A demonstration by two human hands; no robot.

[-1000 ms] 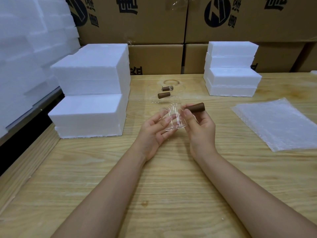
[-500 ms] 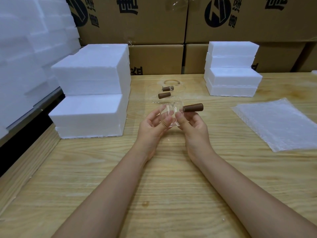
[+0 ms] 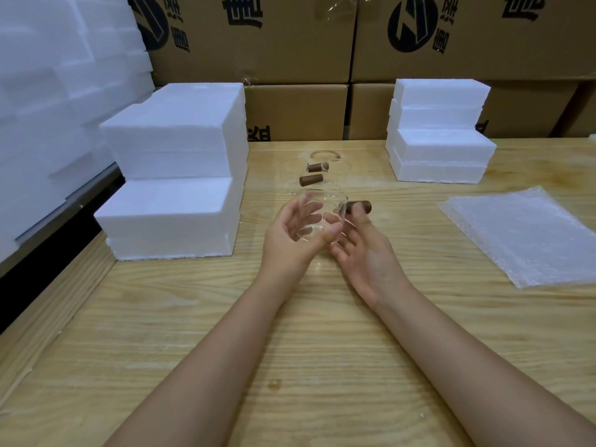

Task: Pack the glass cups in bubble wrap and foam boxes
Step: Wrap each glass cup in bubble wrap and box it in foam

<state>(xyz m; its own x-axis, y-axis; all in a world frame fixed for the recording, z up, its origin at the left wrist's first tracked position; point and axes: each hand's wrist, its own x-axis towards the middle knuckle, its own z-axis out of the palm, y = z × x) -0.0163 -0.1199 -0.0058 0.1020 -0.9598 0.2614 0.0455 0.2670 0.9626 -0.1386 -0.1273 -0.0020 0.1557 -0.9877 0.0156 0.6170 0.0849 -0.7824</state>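
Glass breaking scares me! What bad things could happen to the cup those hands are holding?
1. The glass cup is bare, cradled in the left hand with the right hand at its handle, above the hard table; a slip could crack it.
2. Two other cups stand just behind the hands; a careless reach toward the bubble wrap might knock them.

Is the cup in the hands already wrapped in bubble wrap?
No, the cup is bare in the left hand; the bubble wrap lies flat at right.
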